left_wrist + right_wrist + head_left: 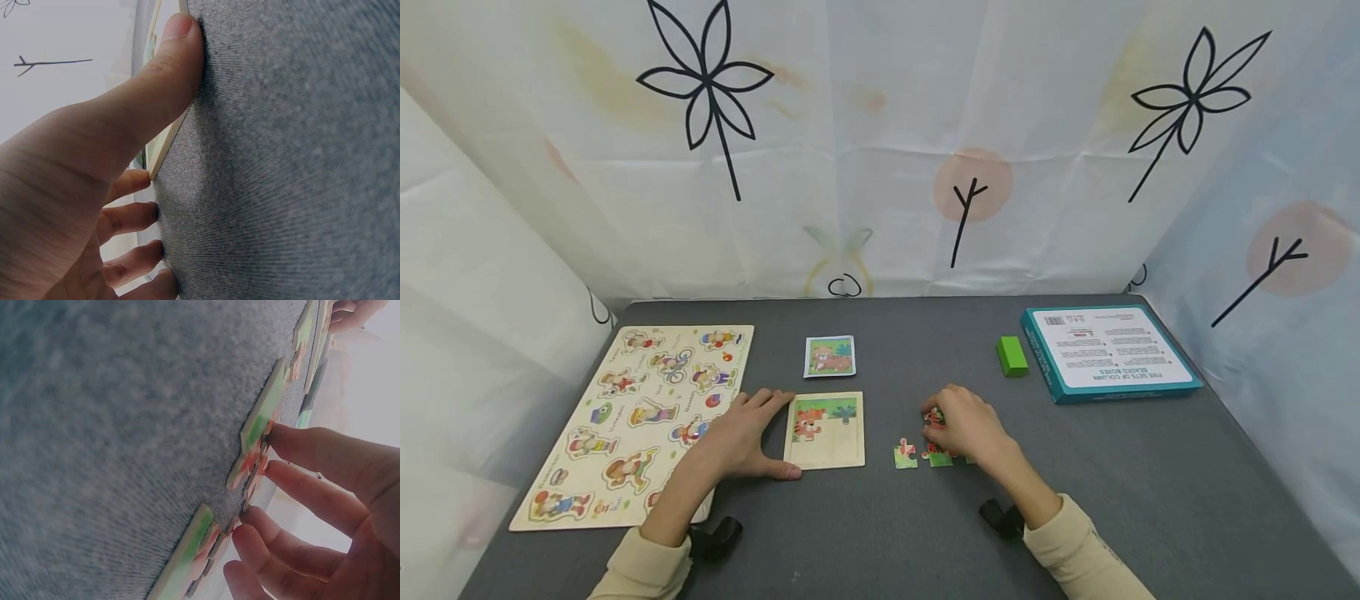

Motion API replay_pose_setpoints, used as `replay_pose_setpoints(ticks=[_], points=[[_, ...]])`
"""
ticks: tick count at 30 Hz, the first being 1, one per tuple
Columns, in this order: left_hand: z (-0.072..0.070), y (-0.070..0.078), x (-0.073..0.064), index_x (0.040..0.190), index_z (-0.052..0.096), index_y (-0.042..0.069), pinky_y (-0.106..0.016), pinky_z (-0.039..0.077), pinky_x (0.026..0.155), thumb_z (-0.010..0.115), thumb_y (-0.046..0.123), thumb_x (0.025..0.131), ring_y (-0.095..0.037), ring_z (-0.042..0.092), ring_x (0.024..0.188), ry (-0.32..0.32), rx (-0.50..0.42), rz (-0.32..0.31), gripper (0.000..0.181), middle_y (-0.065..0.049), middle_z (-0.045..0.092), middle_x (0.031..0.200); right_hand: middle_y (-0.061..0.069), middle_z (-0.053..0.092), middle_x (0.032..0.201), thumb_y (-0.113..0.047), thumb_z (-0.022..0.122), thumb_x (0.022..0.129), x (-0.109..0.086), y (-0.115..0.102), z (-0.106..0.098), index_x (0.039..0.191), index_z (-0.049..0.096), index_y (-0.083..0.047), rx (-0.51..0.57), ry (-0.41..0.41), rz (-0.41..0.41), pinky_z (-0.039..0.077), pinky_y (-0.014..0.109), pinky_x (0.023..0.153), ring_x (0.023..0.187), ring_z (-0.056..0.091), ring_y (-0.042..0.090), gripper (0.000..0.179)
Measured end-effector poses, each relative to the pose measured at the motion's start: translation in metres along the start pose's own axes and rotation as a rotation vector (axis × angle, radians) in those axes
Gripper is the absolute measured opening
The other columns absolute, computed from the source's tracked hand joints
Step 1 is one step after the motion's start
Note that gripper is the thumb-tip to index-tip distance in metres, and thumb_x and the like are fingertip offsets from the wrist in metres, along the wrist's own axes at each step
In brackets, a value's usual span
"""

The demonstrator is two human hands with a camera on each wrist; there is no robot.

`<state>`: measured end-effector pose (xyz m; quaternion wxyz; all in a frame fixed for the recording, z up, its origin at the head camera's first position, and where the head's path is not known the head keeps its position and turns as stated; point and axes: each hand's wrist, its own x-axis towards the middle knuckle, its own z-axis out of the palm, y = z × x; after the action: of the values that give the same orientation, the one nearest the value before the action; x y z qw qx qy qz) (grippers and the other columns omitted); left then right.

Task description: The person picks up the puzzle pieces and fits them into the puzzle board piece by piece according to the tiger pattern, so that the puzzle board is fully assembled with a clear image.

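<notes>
A square wooden puzzle tray (826, 454) lies in the middle of the table, with tiger and green pieces along its far side. My left hand (745, 437) rests at its left side, thumb along the near edge and index finger at the far-left corner; the left wrist view shows the thumb (178, 56) against the edge. My right hand (966, 423) is over a group of small jigsaw pieces, its fingertips pinching a red-patterned jigsaw piece (935, 417) that they partly hide. Beside it lie a loose jigsaw piece (906, 455) and another green-edged piece (265, 403).
A picture card (830, 357) with a tiger lies behind the tray. At the left, a large board (647, 442) of figure pieces reaches under my left forearm. A green block (1012, 357) and a teal box (1112, 354) stand at the back right.
</notes>
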<state>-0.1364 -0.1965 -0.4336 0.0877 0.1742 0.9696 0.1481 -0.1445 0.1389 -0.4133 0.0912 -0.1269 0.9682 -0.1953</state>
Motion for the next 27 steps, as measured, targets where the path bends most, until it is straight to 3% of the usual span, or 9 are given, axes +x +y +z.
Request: replay_pose_setpoints(ticks=[13, 20, 27], points=[[0.000, 0.001, 0.000, 0.151, 0.048, 0.013, -0.061, 0.053, 0.089, 0.088, 0.070, 0.061, -0.041, 0.052, 0.124, -0.011, 0.009, -0.006, 0.114, -0.016, 0.054, 0.146, 0.014, 0.072, 0.115, -0.012, 0.077, 0.084, 0.002, -0.003, 0.000, 0.103, 0.080, -0.010, 0.016, 0.030, -0.033, 0.045, 0.034, 0.060, 0.097, 0.064, 0.025, 0.020], [0.000, 0.000, -0.001, 0.151, 0.048, 0.013, -0.062, 0.053, 0.089, 0.088, 0.070, 0.061, -0.041, 0.053, 0.125, 0.000, 0.012, 0.001, 0.114, -0.016, 0.054, 0.146, 0.011, 0.072, 0.105, -0.010, 0.076, 0.082, 0.004, -0.012, 0.000, 0.099, 0.080, -0.009, 0.033, 0.063, -0.065, 0.047, 0.034, 0.060, 0.089, 0.062, 0.022, 0.018], [0.000, 0.000, 0.000, 0.151, 0.048, 0.013, -0.062, 0.052, 0.090, 0.088, 0.070, 0.061, -0.041, 0.053, 0.124, 0.001, 0.008, 0.002, 0.114, -0.016, 0.055, 0.145, 0.010, 0.071, 0.100, -0.010, 0.076, 0.081, 0.009, -0.026, 0.002, 0.098, 0.080, -0.009, 0.044, 0.068, -0.104, 0.039, 0.030, 0.055, 0.078, 0.053, 0.018, 0.017]])
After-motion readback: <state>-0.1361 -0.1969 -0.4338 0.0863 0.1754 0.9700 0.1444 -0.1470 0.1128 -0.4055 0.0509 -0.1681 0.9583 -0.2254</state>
